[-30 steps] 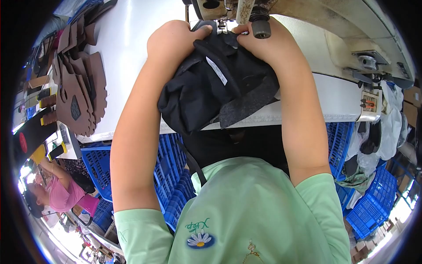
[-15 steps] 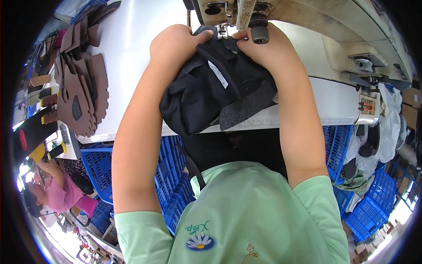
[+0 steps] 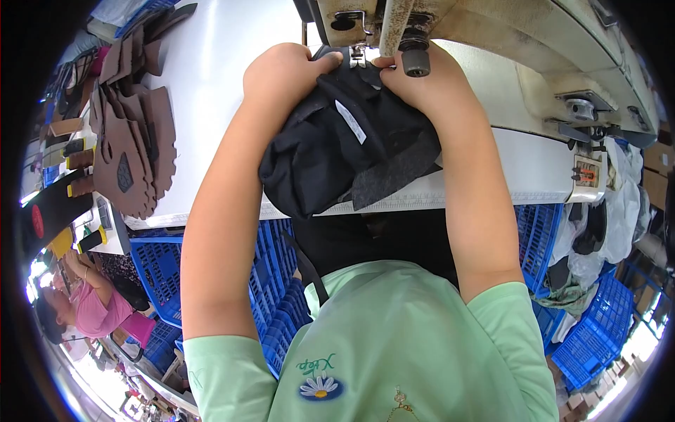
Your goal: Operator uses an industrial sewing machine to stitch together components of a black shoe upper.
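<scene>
A bundled piece of black fabric with a small white label lies on the white sewing table, its far edge under the presser foot of a sewing machine. At the left of the foot, my left hand pinches the fabric edge between thumb and fingers. My right hand grips the fabric at the foot's right, its fingers partly behind a dark round knob. The near part of the fabric bunches up between my forearms, close to the table's front edge.
Brown cut pieces with scalloped edges are stacked on the table at the left. Blue plastic crates stand below the table on both sides. A person in pink sits at the far left. Plastic bags hang at the right.
Both hands and the black fabric stay at the presser foot, with only a very slight shift of the whole view. The person in pink has moved an arm.
</scene>
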